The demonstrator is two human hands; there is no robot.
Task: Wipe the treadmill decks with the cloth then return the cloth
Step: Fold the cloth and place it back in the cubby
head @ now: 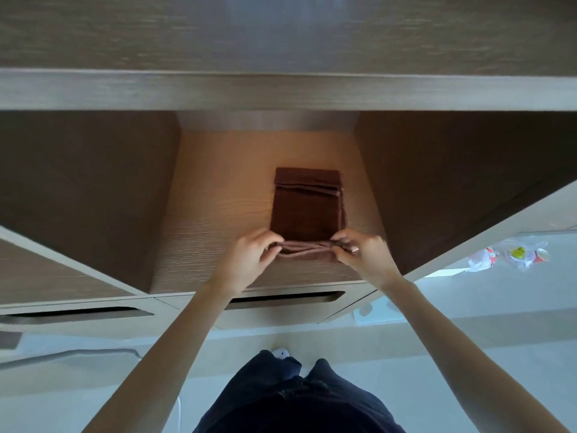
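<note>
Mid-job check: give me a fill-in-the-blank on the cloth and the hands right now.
1. The folded cloth is ____ in colour.
2. The left hand and right hand pinch its ____ edge, near or far.
3. The plastic bag lies on the floor to the person's ____.
Missing words: brown; near; right.

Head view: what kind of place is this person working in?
Likely an indoor storage unit: a wooden shelf niche holding a folded brown cloth, cut-out drawer pulls below, pale floor.

Wood-grain cabinet, open shelf niche warmly lit; slotted drawer fronts below; pale floor.
</note>
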